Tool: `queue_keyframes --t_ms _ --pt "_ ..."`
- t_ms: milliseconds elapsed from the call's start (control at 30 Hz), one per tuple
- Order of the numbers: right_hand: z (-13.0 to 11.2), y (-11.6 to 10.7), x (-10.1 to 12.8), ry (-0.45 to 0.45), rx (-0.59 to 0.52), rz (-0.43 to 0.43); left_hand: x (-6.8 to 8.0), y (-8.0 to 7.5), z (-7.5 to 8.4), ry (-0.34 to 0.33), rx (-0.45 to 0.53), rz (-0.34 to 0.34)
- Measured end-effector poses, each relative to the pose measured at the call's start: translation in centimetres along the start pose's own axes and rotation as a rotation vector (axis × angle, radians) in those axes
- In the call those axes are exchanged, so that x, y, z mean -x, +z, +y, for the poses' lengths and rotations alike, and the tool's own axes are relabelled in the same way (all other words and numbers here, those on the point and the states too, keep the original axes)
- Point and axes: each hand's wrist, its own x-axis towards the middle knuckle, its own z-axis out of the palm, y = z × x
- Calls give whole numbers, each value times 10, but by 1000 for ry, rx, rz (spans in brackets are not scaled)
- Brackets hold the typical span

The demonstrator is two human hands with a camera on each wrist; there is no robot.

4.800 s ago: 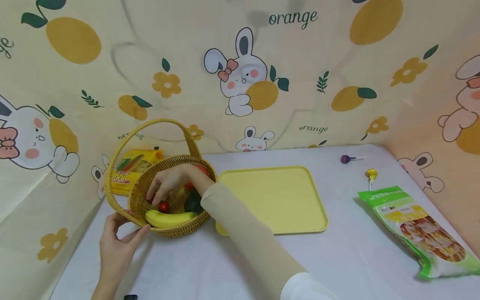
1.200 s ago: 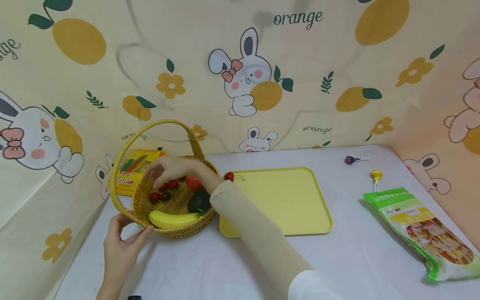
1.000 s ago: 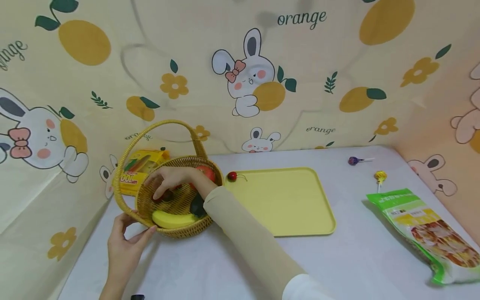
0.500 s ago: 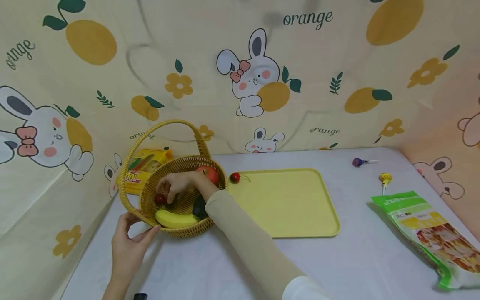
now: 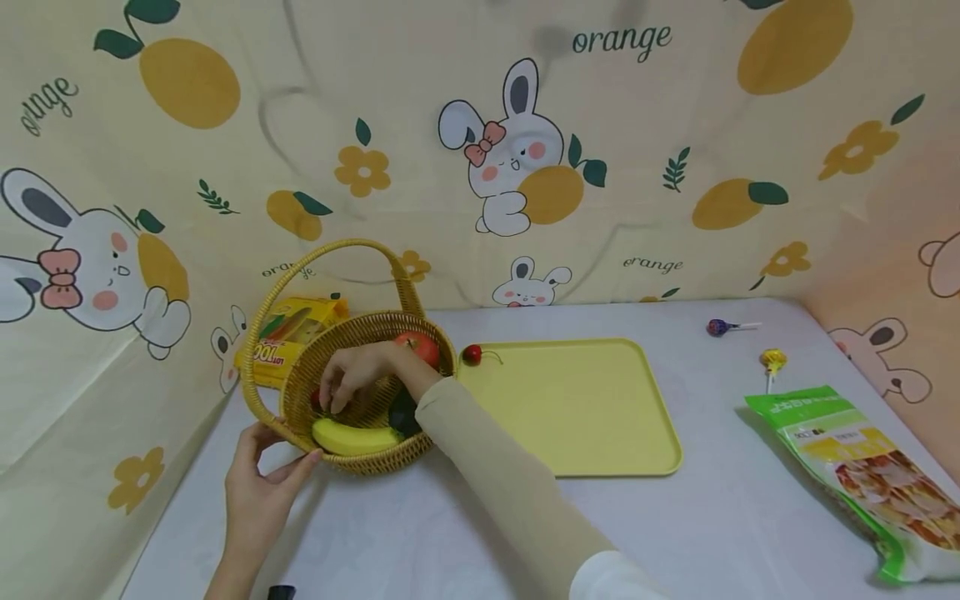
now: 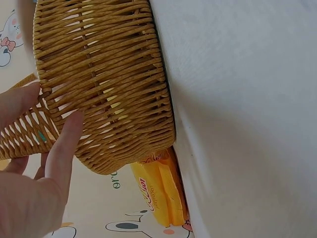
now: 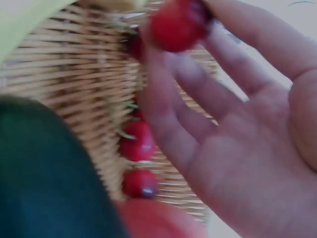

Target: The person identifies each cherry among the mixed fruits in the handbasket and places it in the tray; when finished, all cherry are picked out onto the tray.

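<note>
R hand (image 5: 360,375) reaches into basket (image 5: 300,392), fingertips pinching a cherry (image 7: 176,25); L hand (image 5: 258,479), fingers spread, touches basket rim.

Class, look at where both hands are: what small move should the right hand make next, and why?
Probably lift the right hand clear of the basket and carry its cherry toward the yellow tray. The wrist view shows its fingertips pinching a cherry, one cherry already lies at the tray's near-left corner, and the left hand steadies the basket's rim.
</note>
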Motion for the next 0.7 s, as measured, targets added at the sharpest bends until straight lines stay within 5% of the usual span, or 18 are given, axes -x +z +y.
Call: queue_keyframes --t_ms 200,400,533,700 --pt "-6 -27 43 -219 92 217 -1 0 2 25 -26 18" --pt "35 -54 113 -359 48 418 -2 1 -1 54 -41 8" --pt "78 -63 161 -280 -12 545 -2 0 -2 40 -39 7" --pt "124 -58 204 -113 -28 582 1 0 0 19 -20 13"
